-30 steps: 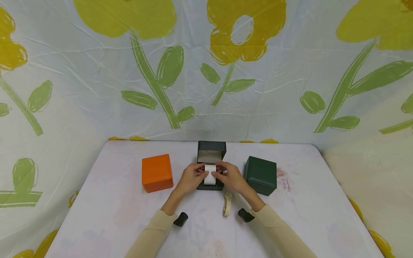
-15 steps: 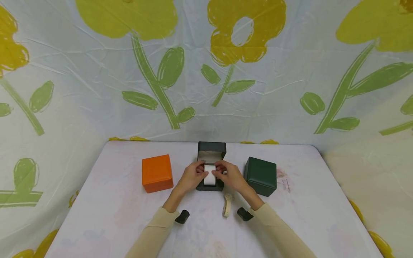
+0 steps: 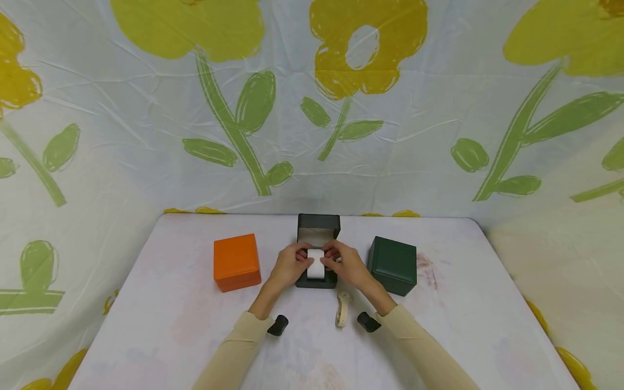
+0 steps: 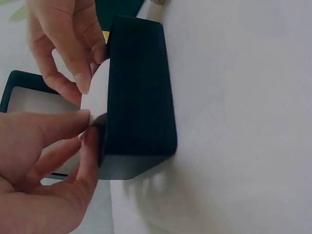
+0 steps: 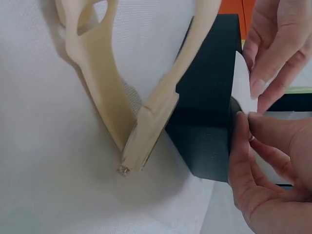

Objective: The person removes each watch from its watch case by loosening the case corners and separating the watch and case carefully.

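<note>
A dark watch box [image 3: 318, 221] stands with its lid raised at the middle of the table. In its lower half sits a white watch cushion [image 3: 316, 265]. My left hand [image 3: 290, 264] pinches the cushion's left end. On the right end, my right hand [image 3: 347, 265] does the same. Seen from the left wrist, the thumb and a finger grip the cushion [image 4: 99, 90] beside the box's inner wall. A beige watch [image 3: 342, 311] lies in front of the box; its strap [image 5: 109, 92] looms large in the right wrist view. The cushion's underside is hidden.
To the left of the open box stands a closed orange box [image 3: 236, 257]. A closed dark green box [image 3: 394, 262] stands to the right, near my right forearm. Black wrist cameras [image 3: 278, 325] are strapped at both cuffs. Behind the table hangs a flowered cloth [image 3: 390, 179].
Both index fingers have shifted slightly toward the raised lid, while the hands keep their hold on the cushion. The boxes and watch stay in place.
</note>
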The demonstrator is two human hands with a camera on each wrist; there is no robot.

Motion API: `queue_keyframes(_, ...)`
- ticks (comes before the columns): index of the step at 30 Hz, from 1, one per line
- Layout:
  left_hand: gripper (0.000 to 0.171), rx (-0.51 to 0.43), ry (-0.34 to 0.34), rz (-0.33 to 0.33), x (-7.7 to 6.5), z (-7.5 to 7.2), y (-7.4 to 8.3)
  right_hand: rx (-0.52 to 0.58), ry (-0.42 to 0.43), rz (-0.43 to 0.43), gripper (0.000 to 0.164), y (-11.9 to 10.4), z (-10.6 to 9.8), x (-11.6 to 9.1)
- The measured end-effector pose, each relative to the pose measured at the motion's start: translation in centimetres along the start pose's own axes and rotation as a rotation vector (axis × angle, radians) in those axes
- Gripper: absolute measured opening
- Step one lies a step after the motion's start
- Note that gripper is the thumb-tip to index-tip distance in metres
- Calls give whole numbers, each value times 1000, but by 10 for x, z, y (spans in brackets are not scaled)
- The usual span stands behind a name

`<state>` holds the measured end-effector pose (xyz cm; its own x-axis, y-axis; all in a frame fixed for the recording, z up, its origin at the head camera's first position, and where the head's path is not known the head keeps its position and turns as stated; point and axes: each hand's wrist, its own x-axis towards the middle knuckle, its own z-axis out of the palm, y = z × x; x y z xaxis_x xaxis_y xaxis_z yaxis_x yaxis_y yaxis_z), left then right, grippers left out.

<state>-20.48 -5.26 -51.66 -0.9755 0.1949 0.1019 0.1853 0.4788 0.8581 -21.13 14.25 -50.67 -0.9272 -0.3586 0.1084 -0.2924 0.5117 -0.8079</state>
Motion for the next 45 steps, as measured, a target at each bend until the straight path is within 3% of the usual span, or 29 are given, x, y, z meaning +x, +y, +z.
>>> queue_keyframes(8,21,40,59,48,2,4,0,-67,-37,-17,26,-2,0,0)
queue_keyframes(15,26,11,75,9,3,6,1,-40,-8,-4,28,-1,0,1)
queue_keyframes(23,23,4,132,16,0,10,4,-13,13,-2,28,-1,1,-3)
queue_keyframes(30,22,0,176,-21,-3,14,9,-16,33,-1,25,-5,-5,-10)
queue_keyframes(36,17,-14,195,14,-6,16,17,14,44,-23,24,-7,-12,-17)
queue_keyframes(45,20,-121,185,65,-9,20,31,-15,90,-118,27,-11,-28,-29)
